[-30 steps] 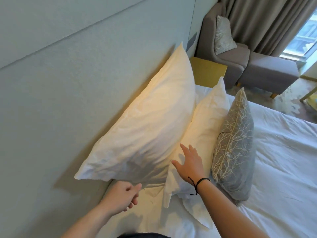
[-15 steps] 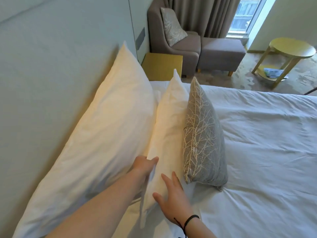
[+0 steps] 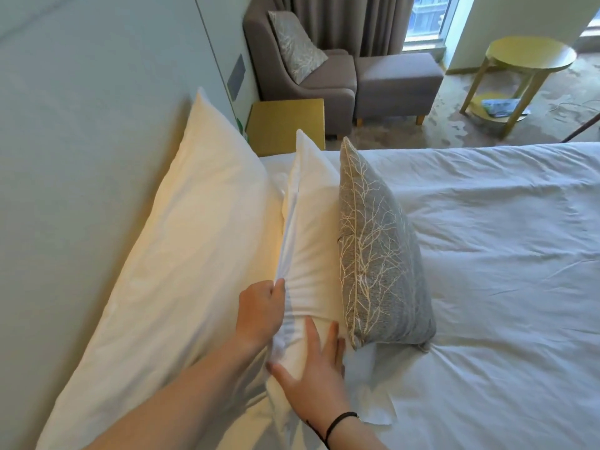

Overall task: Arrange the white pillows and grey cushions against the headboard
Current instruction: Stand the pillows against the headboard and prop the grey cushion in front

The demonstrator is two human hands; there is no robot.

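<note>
From my head view, my left hand clenches a bunched fold along the near edge of the smaller white pillow, while my right hand lies flat and released on its near end. The pillow stands between the large white pillow leaning on the headboard and the grey cushion to its right. I should pull the fabric smooth, then press it left so all three stand snug.

Left hand curled, pinching fabric; right hand flat, fingers spread.
</note>
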